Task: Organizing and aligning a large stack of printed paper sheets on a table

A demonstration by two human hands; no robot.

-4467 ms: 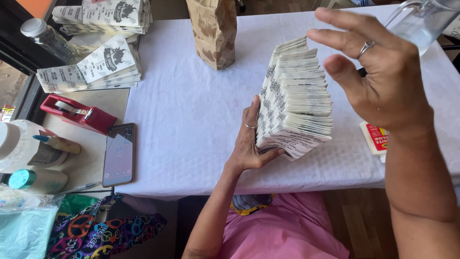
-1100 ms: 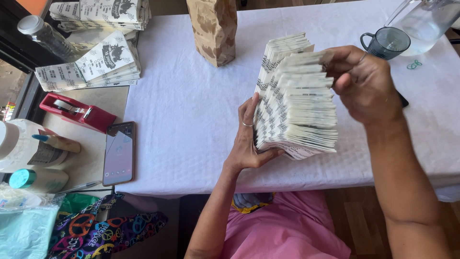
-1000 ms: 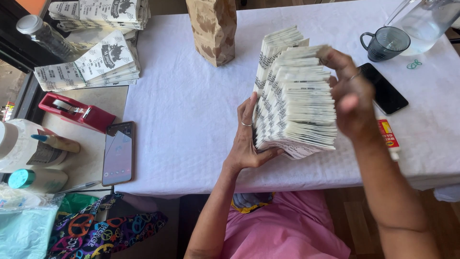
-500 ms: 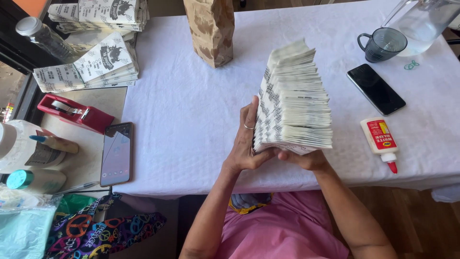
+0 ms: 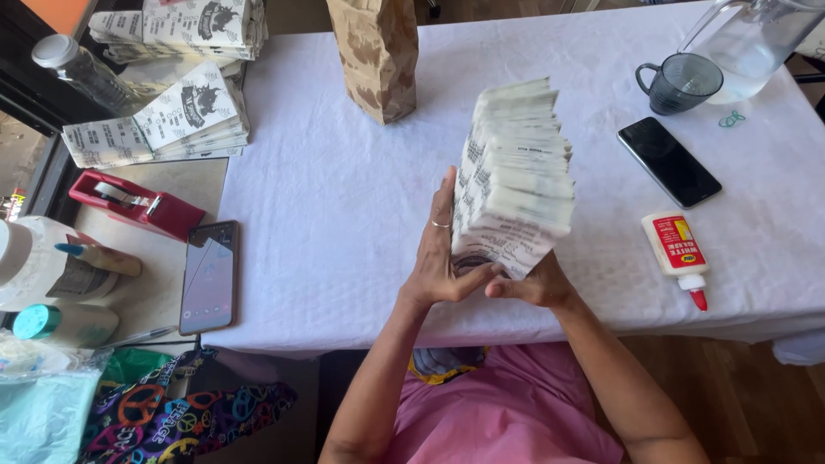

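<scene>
- Head view: a thick stack of white printed paper sheets (image 5: 514,176) stands on its near end on the white tablecloth of the table (image 5: 344,215), in the middle of it, just in front of the person.
- The long axis of the stack goes from the near table edge away from the person, and the top leans a little to the far side. The printed edges of the sheets face left, toward the left palm.
- The left hand (image 5: 436,258) lies flat against the left side of the stack, fingers straight and pointing away from the body, a ring on one finger. It presses the stack but does not wrap around it.
- The right hand (image 5: 533,283) is under the near bottom corner of the stack, fingers curled below the sheets; the stack hides most of them. The two hands almost meet at this corner, so the stack is held between them.
- To the right, well apart, lie a white glue bottle with a red cap (image 5: 677,253) and a black phone (image 5: 669,161).
- Behind the stack stands a brown paper bag (image 5: 375,51).
- On the far left lie more piles of printed white bags (image 5: 172,120).
</scene>
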